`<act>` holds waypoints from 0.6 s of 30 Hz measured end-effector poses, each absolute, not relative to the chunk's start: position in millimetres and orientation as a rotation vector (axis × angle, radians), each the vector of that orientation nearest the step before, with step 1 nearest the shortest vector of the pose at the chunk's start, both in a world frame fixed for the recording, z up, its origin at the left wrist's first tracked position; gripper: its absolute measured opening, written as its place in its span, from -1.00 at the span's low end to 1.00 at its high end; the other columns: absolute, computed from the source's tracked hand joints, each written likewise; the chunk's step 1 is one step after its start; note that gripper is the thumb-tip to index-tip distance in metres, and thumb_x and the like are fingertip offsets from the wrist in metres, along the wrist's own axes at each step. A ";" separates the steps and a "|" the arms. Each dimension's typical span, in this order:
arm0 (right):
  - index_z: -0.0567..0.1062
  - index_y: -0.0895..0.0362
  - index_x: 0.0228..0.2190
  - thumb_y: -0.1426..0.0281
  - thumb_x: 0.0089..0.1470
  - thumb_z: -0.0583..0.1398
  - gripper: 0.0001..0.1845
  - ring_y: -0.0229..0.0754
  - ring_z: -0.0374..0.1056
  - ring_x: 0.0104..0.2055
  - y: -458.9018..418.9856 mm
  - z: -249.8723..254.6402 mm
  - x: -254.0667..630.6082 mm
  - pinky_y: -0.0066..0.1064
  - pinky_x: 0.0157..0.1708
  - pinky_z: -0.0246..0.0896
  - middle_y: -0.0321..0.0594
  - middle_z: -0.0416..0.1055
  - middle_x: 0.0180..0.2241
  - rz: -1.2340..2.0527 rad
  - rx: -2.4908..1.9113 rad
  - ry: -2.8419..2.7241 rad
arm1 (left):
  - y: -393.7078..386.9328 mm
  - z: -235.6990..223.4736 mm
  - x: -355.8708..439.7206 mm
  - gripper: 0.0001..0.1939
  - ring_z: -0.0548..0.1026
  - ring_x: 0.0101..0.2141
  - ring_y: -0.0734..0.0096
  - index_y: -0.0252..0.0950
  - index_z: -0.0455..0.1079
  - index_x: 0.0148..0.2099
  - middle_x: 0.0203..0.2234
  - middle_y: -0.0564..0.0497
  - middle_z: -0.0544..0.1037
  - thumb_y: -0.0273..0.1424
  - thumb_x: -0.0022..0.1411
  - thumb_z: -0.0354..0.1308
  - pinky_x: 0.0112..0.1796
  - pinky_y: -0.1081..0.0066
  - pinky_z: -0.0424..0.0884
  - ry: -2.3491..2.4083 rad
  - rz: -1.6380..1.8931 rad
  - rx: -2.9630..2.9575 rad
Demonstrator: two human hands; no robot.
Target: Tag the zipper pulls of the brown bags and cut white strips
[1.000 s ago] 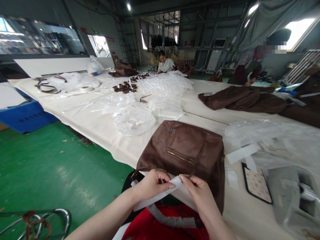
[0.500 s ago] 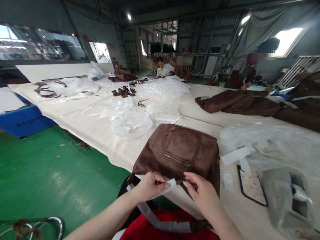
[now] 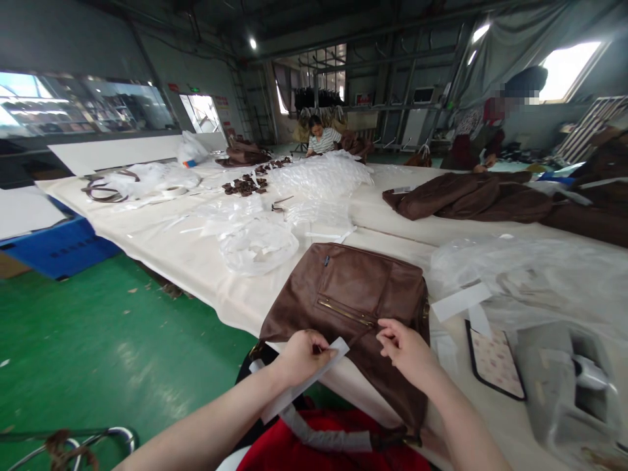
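Note:
A brown bag (image 3: 343,281) lies on the table's near edge, its front zipper (image 3: 346,312) facing up. Pinched in my left hand (image 3: 305,358) is a white strip (image 3: 338,351), slanting over the bag's lower edge. A thin brown strap (image 3: 362,335) runs from near the zipper's right end toward this strip. My right hand (image 3: 403,345) is over the bag's right part, fingers curled by the zipper end; what they grip, if anything, is hidden. Below, the bag's handle (image 3: 326,435), wrapped in whitish film, hangs over my red clothing.
White strips (image 3: 461,301), a phone-like patterned object (image 3: 495,360) and a grey tape dispenser (image 3: 569,386) lie on the right. Plastic bags (image 3: 258,245) and brown bags (image 3: 466,199) lie farther back. Two people work beyond; a blue crate (image 3: 59,245) stands left.
My right hand has moved right and slightly up, away from my left. More of the white strip shows below my left hand, and the bag's lower right corner hangs lower.

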State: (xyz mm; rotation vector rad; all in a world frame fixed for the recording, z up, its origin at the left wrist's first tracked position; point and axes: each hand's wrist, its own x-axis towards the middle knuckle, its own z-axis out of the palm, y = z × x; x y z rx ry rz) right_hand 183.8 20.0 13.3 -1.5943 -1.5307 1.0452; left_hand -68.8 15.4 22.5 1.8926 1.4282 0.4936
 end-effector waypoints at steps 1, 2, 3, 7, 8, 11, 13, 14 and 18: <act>0.48 0.08 -0.12 0.39 -0.04 0.16 -0.62 -0.19 0.47 -0.46 22.5 8.8 184.2 -0.45 -0.62 0.26 -0.23 0.53 -0.31 1.108 -1.584 -1.486 | 17.8 21.2 -65.4 -0.73 0.38 -0.49 0.46 -0.34 0.53 -0.42 -0.54 0.05 0.48 -0.25 0.14 0.15 -0.45 0.50 0.22 1.442 0.495 1.896; 0.46 0.07 -0.09 0.38 -0.05 0.15 -0.59 -0.20 0.47 -0.45 24.2 4.8 183.5 -0.48 -0.67 0.22 -0.23 0.52 -0.26 1.152 -1.564 -1.458 | 20.3 20.0 -61.9 -0.72 0.38 -0.49 0.46 -0.34 0.53 -0.43 -0.54 0.05 0.48 -0.24 0.14 0.15 -0.45 0.50 0.22 1.453 0.492 1.898; 0.44 0.07 -0.08 0.38 -0.05 0.14 -0.57 -0.20 0.48 -0.43 25.1 1.4 182.2 -0.50 -0.69 0.20 -0.21 0.50 -0.22 1.174 -1.543 -1.444 | 22.7 19.2 -58.6 -0.72 0.37 -0.49 0.46 -0.34 0.53 -0.43 -0.55 0.05 0.48 -0.24 0.15 0.15 -0.46 0.50 0.21 1.456 0.488 1.902; 0.46 0.11 -0.09 0.38 -0.06 0.11 -0.57 -0.24 0.47 -0.41 25.3 -6.9 176.1 -0.52 -0.65 0.21 -0.19 0.47 -0.20 1.193 -1.470 -1.466 | 32.4 19.4 -46.5 -0.73 0.37 -0.49 0.45 -0.34 0.55 -0.40 -0.55 0.05 0.49 -0.25 0.15 0.14 -0.45 0.50 0.22 1.427 0.519 1.928; 0.47 0.12 -0.10 0.37 -0.04 0.11 -0.58 -0.24 0.47 -0.40 25.2 -8.1 175.3 -0.51 -0.62 0.22 -0.18 0.47 -0.21 1.217 -1.447 -1.462 | 34.9 19.8 -43.5 -0.73 0.38 -0.48 0.44 -0.34 0.55 -0.39 -0.54 0.05 0.51 -0.26 0.15 0.15 -0.44 0.50 0.22 1.423 0.533 1.927; 0.49 0.14 -0.12 0.35 -0.01 0.11 -0.61 -0.21 0.48 -0.34 25.0 -11.1 174.8 -0.47 -0.53 0.28 -0.18 0.50 -0.23 1.331 -1.358 -1.429 | 42.9 19.8 -34.4 -0.73 0.39 -0.46 0.43 -0.34 0.56 -0.38 -0.52 0.04 0.53 -0.25 0.14 0.14 -0.44 0.50 0.23 1.420 0.537 1.904; 0.50 0.14 -0.14 0.34 -0.01 0.12 -0.63 -0.21 0.48 -0.34 24.6 -13.2 175.1 -0.46 -0.51 0.30 -0.19 0.51 -0.26 1.375 -1.314 -1.413 | 47.7 18.2 -29.1 -0.71 0.39 -0.47 0.43 -0.34 0.56 -0.39 -0.54 0.04 0.53 -0.24 0.15 0.14 -0.45 0.50 0.22 1.416 0.525 1.891; 0.49 0.14 -0.14 0.34 -0.01 0.12 -0.64 -0.21 0.47 -0.36 24.2 -14.3 175.3 -0.46 -0.52 0.29 -0.19 0.51 -0.26 1.368 -1.309 -1.401 | 49.7 17.1 -27.0 -0.71 0.38 -0.48 0.43 -0.34 0.57 -0.39 -0.54 0.04 0.53 -0.24 0.15 0.14 -0.46 0.50 0.22 1.412 0.521 1.890; 0.43 0.15 -0.13 0.30 0.00 0.11 -0.62 -0.24 0.44 -0.49 21.2 -18.5 174.7 -0.47 -0.63 0.24 -0.20 0.51 -0.28 1.261 -1.420 -1.304 | 53.9 13.8 -23.9 -0.73 0.41 -0.45 0.42 -0.33 0.57 -0.37 -0.52 0.05 0.55 -0.25 0.15 0.14 -0.45 0.51 0.24 1.397 0.508 1.883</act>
